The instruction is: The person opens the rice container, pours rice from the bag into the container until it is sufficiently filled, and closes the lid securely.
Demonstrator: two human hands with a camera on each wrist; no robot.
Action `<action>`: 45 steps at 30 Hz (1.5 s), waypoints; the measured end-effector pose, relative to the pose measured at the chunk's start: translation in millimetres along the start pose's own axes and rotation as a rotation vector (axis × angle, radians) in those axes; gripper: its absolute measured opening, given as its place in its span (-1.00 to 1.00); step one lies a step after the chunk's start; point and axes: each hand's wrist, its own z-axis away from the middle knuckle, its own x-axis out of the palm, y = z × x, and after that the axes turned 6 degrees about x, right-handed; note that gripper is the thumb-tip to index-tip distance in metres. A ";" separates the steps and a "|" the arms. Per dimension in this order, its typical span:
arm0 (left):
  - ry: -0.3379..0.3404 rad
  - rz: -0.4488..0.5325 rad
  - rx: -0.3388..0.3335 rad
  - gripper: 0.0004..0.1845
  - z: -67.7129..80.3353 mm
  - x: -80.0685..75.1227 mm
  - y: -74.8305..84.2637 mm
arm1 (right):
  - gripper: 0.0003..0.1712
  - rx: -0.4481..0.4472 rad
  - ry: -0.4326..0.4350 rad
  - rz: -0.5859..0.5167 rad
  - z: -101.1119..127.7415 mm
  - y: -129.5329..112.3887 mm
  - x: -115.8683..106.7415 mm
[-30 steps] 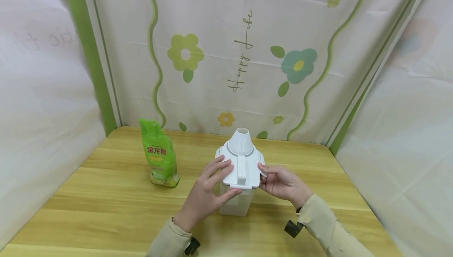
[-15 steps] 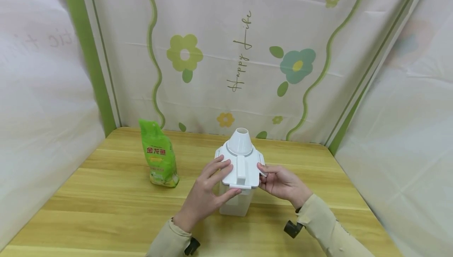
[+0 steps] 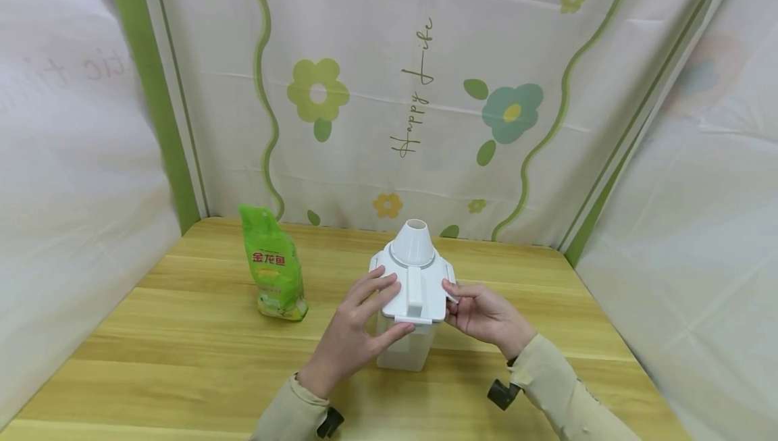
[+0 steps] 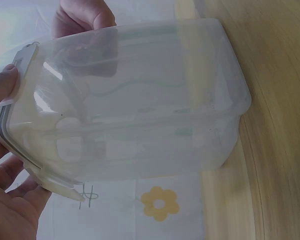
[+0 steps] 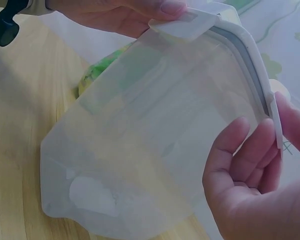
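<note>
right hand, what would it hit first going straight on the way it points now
Beyond the side clip it pinches, the right hand would probably meet the translucent container first, just below the white lid; how much gap there is is hard to judge.

A green bag [image 3: 276, 275] with red lettering stands upright on the wood-grained desk [image 3: 182, 373]. Behind the bag hangs a pale curtain [image 3: 377, 42]. Above the bag it bears a yellow-green flower [image 3: 331, 75]; to the bag's right come a small orange flower [image 3: 379, 205] and, higher, the upright words "Happy Life" [image 3: 415, 98], then a teal flower [image 3: 527, 105]. A wavy green line [image 3: 261, 49] runs down just behind the bag's top. Left of the bag hangs a white cloth [image 3: 73, 177] with faint reversed letters [image 3: 73, 71].
</note>
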 end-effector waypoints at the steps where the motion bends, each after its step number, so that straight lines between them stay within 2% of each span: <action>1: 0.001 0.000 0.000 -0.38 0.0 0.0 0.0 | -0.88 -0.002 0.001 0.003 0.0 0.1 0.2; 9: 0.001 -0.004 0.000 -0.38 0.3 -0.3 0.4 | -0.90 -0.005 -0.008 0.020 -1.4 0.4 -0.4; 13: 0.002 -0.003 0.002 -0.38 0.2 0.2 0.4 | -0.90 -0.013 0.017 0.035 -0.8 -0.3 0.8; 16: -0.003 -0.011 0.005 -0.38 0.3 0.1 0.0 | -0.92 -0.036 0.087 0.090 2.6 0.8 3.9; 18: -0.019 -0.018 0.002 -0.38 0.3 -1.1 -0.7 | -0.90 -0.061 0.148 0.165 6.1 3.9 7.4; 21: -0.053 -0.001 -0.021 -0.39 -2.0 -5.4 -3.0 | -0.77 -0.113 0.225 0.282 12.8 12.3 13.3; 24: -0.071 0.060 -0.085 -0.42 -8.7 -12.7 -8.5 | -0.60 -0.185 0.239 0.367 20.7 23.2 19.8; 26: -0.071 0.113 -0.158 -0.45 -15.5 -17.5 -14.7 | -0.52 -0.244 0.249 0.393 25.9 30.9 25.4; 30: -0.088 0.278 -0.362 -0.43 -30.0 -23.2 -33.0 | -0.45 -0.350 0.319 0.437 32.3 46.4 38.8; 33: -0.130 0.466 -0.515 -0.31 -39.1 -20.2 -48.8 | -0.43 -0.413 0.390 0.457 34.7 55.8 47.5; 35: -0.160 0.556 -0.595 -0.22 -43.1 -16.8 -57.5 | -0.39 -0.436 0.425 0.483 34.9 61.2 51.9; 37: -0.175 0.635 -0.647 -0.14 -46.3 -12.8 -65.0 | -0.34 -0.447 0.444 0.507 33.9 65.5 54.8; 39: -0.184 0.664 -0.683 -0.07 -48.8 -9.3 -69.7 | -0.29 -0.449 0.461 0.528 32.3 69.0 56.7; 42: -0.194 0.710 -0.703 -0.02 -52.3 -2.8 -75.4 | -0.25 -0.453 0.465 0.516 29.7 73.0 57.7; 45: -0.211 0.752 -0.693 -0.01 -55.4 3.7 -78.1 | -0.25 -0.452 0.468 0.496 28.0 76.1 57.5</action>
